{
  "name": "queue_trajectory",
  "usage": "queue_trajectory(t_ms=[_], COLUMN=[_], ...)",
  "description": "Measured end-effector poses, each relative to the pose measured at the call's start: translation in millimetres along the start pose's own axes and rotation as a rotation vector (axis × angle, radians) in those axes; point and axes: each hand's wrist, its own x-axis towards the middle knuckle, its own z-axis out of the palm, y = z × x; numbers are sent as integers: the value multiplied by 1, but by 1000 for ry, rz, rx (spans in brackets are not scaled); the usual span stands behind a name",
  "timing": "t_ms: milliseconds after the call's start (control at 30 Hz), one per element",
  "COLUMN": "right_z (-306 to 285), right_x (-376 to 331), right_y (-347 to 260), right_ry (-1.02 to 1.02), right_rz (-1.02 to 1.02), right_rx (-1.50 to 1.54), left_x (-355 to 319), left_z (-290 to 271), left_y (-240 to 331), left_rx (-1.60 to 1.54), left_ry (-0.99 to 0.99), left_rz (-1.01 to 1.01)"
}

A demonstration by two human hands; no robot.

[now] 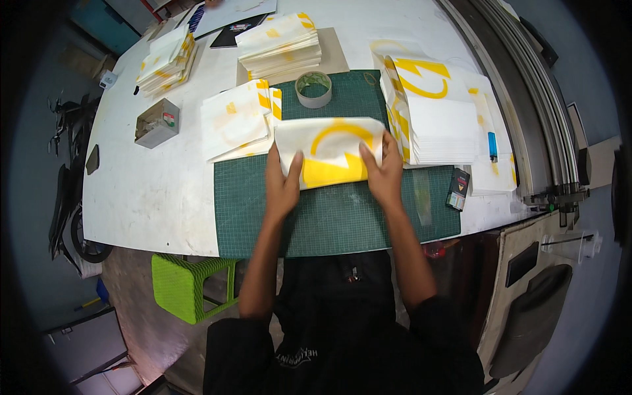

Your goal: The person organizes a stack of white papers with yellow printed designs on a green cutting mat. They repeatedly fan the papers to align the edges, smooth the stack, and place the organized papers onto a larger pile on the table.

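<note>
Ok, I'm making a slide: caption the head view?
Left hand and right hand hold a yellow-printed white sheet over a green cutting mat.

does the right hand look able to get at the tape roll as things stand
Probably not without letting go: the right hand grips the folded white-and-yellow sheet, though the tape roll just beyond it looks uncovered.

Between your left hand (283, 184) and right hand (386, 172) you have a smooth, paper-like sheet (332, 153) with a soft sheen, above a matt, plastic-looking cutting mat (329, 227), with glossy metal rails (541, 108) to their right and a rough-textured plastic stool (178, 289) lower left.
</note>
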Motion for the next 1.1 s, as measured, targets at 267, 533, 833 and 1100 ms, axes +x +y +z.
queue_trajectory(t_ms=[267, 533, 833, 1100], right_z=[-8, -6, -11, -13], right_x=[17, 6, 7, 1], right_y=[12, 27, 26, -3], right_ry=[-37, 36, 23, -77], right_rz=[-6, -57, -61, -56], right_rx=[-409, -357, -207, -104], left_x=[19, 18, 4, -7], left_z=[8, 17, 26, 18], left_y=[10, 20, 56, 61], left_rx=[-81, 287, 300, -290], left_ry=[34, 125, 180, 236], left_rz=[-236, -8, 101, -59])
